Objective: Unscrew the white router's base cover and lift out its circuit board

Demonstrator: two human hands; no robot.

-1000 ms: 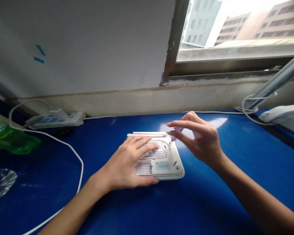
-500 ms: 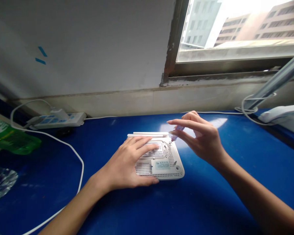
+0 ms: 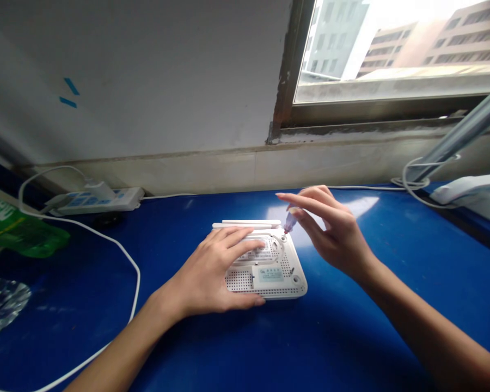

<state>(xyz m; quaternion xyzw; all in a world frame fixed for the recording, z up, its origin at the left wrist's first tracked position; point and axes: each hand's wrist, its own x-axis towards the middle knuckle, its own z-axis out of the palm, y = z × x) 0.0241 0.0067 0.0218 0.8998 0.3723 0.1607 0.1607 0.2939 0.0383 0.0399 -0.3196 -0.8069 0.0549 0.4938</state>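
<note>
A white router [image 3: 276,277] lies upside down on the blue table [image 3: 343,337], its perforated underside and a label facing up, two antennas folded along its far edge. My left hand [image 3: 214,275] lies flat on its left half with the fingers spread, holding it down. My right hand [image 3: 330,231] hovers over the router's far right corner, pinching a small translucent purple screwdriver [image 3: 289,222] upright, its tip down at a screw hole there.
A white power strip [image 3: 100,200] with a plug sits at the back left, and its white cable [image 3: 133,267] loops across the table. A green bag [image 3: 18,228] and clear plastic [image 3: 2,305] lie at the left edge. A white lamp base [image 3: 471,190] stands at the right, below the window.
My right hand has tipped the small screwdriver from slanted to more upright and lowered its tip onto the router's far right corner. My left hand has stayed put.
</note>
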